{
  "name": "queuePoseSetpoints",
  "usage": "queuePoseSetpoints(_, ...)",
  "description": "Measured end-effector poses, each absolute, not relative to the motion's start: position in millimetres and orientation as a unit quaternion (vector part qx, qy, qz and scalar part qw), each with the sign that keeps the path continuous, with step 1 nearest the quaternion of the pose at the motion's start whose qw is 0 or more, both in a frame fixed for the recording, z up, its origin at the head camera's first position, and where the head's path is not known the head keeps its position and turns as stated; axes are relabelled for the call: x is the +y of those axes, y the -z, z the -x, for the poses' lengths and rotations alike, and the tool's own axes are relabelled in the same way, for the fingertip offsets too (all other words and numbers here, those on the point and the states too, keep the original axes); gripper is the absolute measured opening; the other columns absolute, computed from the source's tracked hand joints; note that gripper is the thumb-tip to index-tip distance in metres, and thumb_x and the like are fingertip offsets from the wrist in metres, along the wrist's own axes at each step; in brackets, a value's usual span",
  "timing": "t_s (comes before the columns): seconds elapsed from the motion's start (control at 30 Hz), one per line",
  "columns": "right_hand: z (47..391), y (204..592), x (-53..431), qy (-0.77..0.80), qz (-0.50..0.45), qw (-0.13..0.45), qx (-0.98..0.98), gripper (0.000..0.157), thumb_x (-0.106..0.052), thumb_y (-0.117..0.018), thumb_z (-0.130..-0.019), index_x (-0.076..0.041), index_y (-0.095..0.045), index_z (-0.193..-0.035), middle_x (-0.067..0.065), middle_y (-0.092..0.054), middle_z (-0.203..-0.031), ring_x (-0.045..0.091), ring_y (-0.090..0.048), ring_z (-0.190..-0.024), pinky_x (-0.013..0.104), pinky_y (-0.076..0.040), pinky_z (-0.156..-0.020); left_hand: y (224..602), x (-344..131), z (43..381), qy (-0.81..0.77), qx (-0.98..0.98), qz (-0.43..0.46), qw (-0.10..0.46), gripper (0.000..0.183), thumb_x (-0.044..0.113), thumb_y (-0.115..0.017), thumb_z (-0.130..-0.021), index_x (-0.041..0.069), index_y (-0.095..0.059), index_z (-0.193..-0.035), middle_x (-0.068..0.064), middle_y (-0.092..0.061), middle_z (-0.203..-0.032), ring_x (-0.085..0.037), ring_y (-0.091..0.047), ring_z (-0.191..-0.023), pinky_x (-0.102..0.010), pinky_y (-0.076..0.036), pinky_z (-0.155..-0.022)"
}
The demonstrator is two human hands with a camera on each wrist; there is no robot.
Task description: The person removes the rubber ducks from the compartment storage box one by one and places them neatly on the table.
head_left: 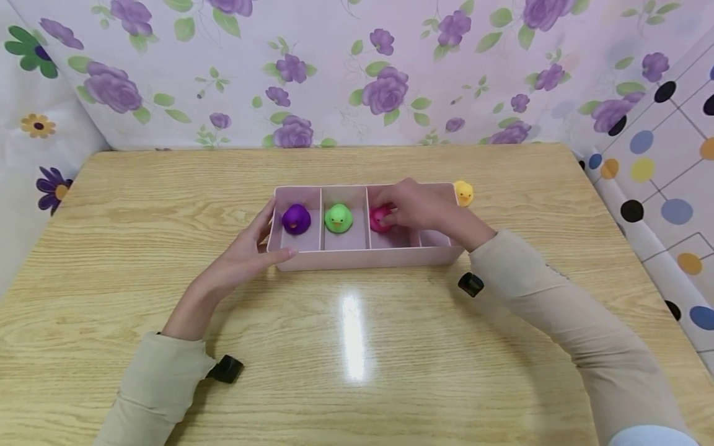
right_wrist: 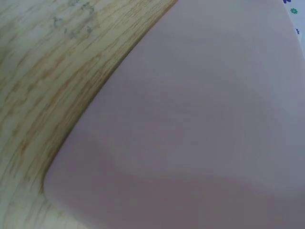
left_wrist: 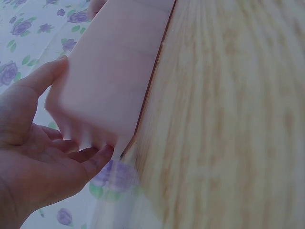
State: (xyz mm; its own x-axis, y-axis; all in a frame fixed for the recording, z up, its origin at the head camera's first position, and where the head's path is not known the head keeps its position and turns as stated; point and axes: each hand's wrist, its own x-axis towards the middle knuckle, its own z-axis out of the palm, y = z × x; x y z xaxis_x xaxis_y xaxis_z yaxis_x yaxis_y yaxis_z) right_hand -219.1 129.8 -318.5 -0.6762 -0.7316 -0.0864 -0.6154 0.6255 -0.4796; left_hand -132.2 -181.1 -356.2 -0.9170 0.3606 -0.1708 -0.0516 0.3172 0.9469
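Note:
A pale pink divided box (head_left: 365, 259) lies lengthwise on the table. My left hand (head_left: 238, 254) holds its left end, thumb over the front rim and fingers along the end wall; the left wrist view shows those fingertips against the box (left_wrist: 107, 71). In the leftmost compartment sits a purple rubber duck (head_left: 296, 219), and beside it a green rubber duck (head_left: 338, 218) has its own compartment. My right hand (head_left: 418, 204) reaches into the third compartment and pinches a pink rubber duck (head_left: 380, 219), partly hidden by the fingers. That arm covers much of the rightmost compartment.
Just behind the box's right end, a yellow rubber duck (head_left: 463, 194) stands on the wooden table (head_left: 357, 396). Floral cloth (head_left: 334, 74) hangs along the back edge. The box's outer wall (right_wrist: 190, 119) fills most of the right wrist view.

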Motion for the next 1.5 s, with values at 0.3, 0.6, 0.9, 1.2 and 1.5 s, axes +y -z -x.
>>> queuePoseSetpoints(0.3, 219, 320, 130, 0.199, 0.393, 0.124, 0.889, 0.015, -0.002, -0.072, -0.085, -0.003, -0.074, -0.100, 0.005, -0.069, -0.092, 0.019, -0.058, -0.079, 0.034, -0.053, -0.076, 358, -182, 133, -0.582, 0.788, -0.103, 0.176, 0.098, 0.016, -0.067, -0.092, 0.024, 0.006, -0.156, -0.009, 0.000, -0.161, -0.028, -0.013, -0.144, -0.045, -0.019, -0.115)
queuePoseSetpoints(0.6, 219, 321, 132, 0.222, 0.393, 0.121, 0.884, 0.013, -0.002, -0.070, -0.086, -0.002, -0.072, -0.099, 0.005, -0.066, -0.090, 0.019, -0.057, -0.078, 0.033, -0.052, -0.074, 358, -181, 134, -0.588, 0.783, -0.107, 0.174, 0.097, 0.016, -0.068, -0.092, 0.022, 0.006, -0.156, -0.006, 0.002, -0.161, -0.026, -0.010, -0.145, -0.043, -0.018, -0.115)
queuePoseSetpoints(0.9, 218, 322, 133, 0.253, 0.333, 0.138, 0.898, 0.020, -0.011, -0.074, -0.086, -0.007, -0.074, -0.105, 0.003, -0.068, -0.094, 0.018, -0.056, -0.082, 0.031, -0.050, -0.078, 358, -181, 133, -0.589, 0.782, -0.106, 0.173, 0.097, 0.015, -0.067, -0.092, 0.024, 0.005, -0.156, -0.007, 0.001, -0.161, -0.026, -0.010, -0.145, -0.043, -0.017, -0.116)
queuePoseSetpoints(1.2, 217, 318, 135, 0.272, 0.309, 0.140, 0.901, 0.026, -0.008, -0.073, -0.086, -0.008, -0.074, -0.113, 0.005, -0.070, -0.104, 0.020, -0.058, -0.090, 0.034, -0.049, -0.086, 359, -182, 133, -0.588, 0.783, -0.104, 0.173, 0.096, 0.014, -0.066, -0.092, 0.023, 0.005, -0.156, -0.007, 0.001, -0.161, -0.026, -0.009, -0.145, -0.043, -0.017, -0.116)
queuePoseSetpoints(1.5, 216, 315, 141, 0.285, 0.310, 0.114, 0.900, 0.031, -0.001, -0.069, -0.088, -0.006, -0.071, -0.118, 0.010, -0.069, -0.114, 0.020, -0.060, -0.095, 0.035, -0.051, -0.085, 358, -182, 132, -0.588, 0.783, -0.101, 0.175, 0.096, 0.015, -0.066, -0.092, 0.023, 0.005, -0.156, -0.008, 0.000, -0.161, -0.027, -0.011, -0.145, -0.044, -0.017, -0.116)
